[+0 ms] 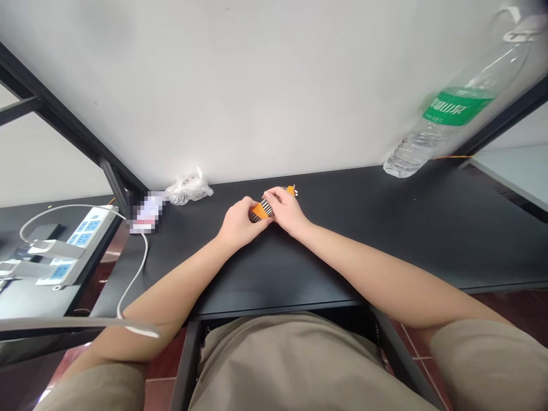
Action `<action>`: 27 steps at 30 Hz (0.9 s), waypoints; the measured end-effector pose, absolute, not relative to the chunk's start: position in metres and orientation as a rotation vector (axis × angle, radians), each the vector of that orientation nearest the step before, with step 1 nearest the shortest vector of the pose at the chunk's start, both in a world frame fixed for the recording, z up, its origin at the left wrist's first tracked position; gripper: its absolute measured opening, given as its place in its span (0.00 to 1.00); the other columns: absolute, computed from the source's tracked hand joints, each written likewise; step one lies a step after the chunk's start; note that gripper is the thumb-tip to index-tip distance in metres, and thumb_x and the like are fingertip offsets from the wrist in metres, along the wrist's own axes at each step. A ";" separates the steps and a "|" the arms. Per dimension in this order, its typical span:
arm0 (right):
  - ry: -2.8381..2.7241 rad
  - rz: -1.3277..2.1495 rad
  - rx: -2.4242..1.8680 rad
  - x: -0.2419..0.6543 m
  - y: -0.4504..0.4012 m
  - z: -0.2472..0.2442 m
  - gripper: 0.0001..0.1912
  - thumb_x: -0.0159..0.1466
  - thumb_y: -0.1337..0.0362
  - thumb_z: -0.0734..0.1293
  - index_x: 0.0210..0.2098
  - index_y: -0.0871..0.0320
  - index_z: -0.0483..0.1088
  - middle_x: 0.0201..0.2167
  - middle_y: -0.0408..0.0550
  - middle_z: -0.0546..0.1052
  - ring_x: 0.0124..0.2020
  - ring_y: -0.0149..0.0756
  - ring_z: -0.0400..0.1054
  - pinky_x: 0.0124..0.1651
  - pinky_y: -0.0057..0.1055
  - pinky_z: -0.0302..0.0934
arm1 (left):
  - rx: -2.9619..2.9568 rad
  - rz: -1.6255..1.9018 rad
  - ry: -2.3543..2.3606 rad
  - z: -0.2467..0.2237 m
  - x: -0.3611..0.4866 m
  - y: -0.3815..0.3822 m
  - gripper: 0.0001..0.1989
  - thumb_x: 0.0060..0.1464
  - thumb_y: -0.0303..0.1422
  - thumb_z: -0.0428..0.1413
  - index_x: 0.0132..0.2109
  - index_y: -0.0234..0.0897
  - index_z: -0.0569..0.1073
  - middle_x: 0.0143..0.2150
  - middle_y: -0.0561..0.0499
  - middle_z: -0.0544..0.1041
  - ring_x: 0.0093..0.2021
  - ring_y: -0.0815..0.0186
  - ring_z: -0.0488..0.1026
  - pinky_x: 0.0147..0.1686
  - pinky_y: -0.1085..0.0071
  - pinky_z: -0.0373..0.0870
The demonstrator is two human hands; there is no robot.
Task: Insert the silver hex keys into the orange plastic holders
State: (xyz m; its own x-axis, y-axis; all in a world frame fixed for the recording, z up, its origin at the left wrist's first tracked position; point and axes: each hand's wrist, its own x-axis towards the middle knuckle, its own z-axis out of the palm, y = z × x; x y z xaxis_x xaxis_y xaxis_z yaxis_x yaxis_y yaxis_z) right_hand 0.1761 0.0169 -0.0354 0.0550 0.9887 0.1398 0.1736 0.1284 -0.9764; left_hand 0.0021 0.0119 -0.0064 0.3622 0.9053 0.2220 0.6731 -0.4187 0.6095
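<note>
Both hands meet over the middle of the black table (278, 268). Between them is a small pack of thin, pencil-like sticks (266, 206), dark and silvery, with orange wrapping around parts of it. It lies slanted, and small white tips show at its upper right end. My left hand (240, 224) is closed around the lower left end, thumb along the near side. Fingers of my right hand (286, 211) wrap over the pack's upper right part and hide much of it. What exactly the sticks are is too small to tell.
A large water bottle (458, 108) with a green label stands at the back right by the white wall. At the back left lie a crumpled clear plastic bag (188, 187) and a blurred-out card (148, 212). A power strip (81, 242) with plugs and a white cable (139, 268) are left.
</note>
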 end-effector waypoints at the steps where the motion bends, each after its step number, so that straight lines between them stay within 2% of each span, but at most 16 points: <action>1: -1.370 0.990 -1.270 0.176 0.017 -0.036 0.21 0.70 0.41 0.61 0.38 0.51 0.71 0.31 0.44 0.74 0.34 0.39 0.69 0.36 0.35 0.64 | 2.217 0.744 1.383 -0.006 0.001 0.012 0.20 0.51 0.48 0.66 0.42 0.41 0.72 0.39 0.51 0.81 0.37 0.59 0.77 0.36 0.64 0.73; 3: -1.419 0.989 -1.290 0.177 0.017 -0.035 0.20 0.71 0.42 0.61 0.36 0.52 0.71 0.29 0.43 0.72 0.32 0.38 0.67 0.36 0.35 0.62 | 2.226 0.721 1.381 -0.006 0.000 0.012 0.20 0.51 0.48 0.66 0.41 0.41 0.72 0.39 0.51 0.81 0.36 0.60 0.77 0.35 0.64 0.72; 7: -1.437 0.913 -1.305 0.178 0.017 -0.034 0.18 0.70 0.46 0.64 0.34 0.53 0.71 0.30 0.44 0.74 0.33 0.38 0.68 0.37 0.36 0.63 | 2.233 0.688 1.357 -0.004 0.000 0.011 0.20 0.51 0.48 0.66 0.40 0.41 0.70 0.37 0.52 0.80 0.34 0.61 0.77 0.33 0.65 0.71; 11: -1.388 0.911 -1.299 0.179 0.020 -0.036 0.19 0.70 0.44 0.64 0.34 0.52 0.70 0.29 0.44 0.73 0.31 0.38 0.68 0.35 0.36 0.63 | 2.198 0.679 1.357 -0.003 0.001 0.010 0.19 0.52 0.48 0.66 0.40 0.42 0.70 0.35 0.53 0.80 0.32 0.62 0.76 0.32 0.65 0.71; 18: -1.493 1.020 -1.309 0.178 0.016 -0.035 0.20 0.72 0.43 0.59 0.36 0.50 0.68 0.23 0.40 0.71 0.22 0.35 0.65 0.28 0.34 0.61 | 2.220 0.704 1.411 -0.005 0.000 0.010 0.18 0.50 0.47 0.67 0.40 0.42 0.71 0.38 0.51 0.81 0.36 0.58 0.78 0.34 0.64 0.72; 22: -1.556 0.946 -1.292 0.177 0.011 -0.032 0.18 0.74 0.46 0.58 0.36 0.51 0.67 0.24 0.40 0.71 0.22 0.34 0.66 0.28 0.33 0.61 | 2.215 0.721 1.410 -0.006 0.000 0.010 0.18 0.49 0.47 0.67 0.41 0.42 0.72 0.37 0.51 0.81 0.36 0.59 0.78 0.34 0.65 0.72; 27: -1.463 1.108 -1.255 0.177 0.011 -0.030 0.17 0.73 0.45 0.60 0.38 0.51 0.67 0.27 0.41 0.73 0.23 0.35 0.68 0.26 0.33 0.63 | 2.185 0.730 1.390 -0.005 0.000 0.010 0.21 0.48 0.49 0.68 0.41 0.42 0.72 0.36 0.53 0.81 0.34 0.61 0.77 0.32 0.66 0.71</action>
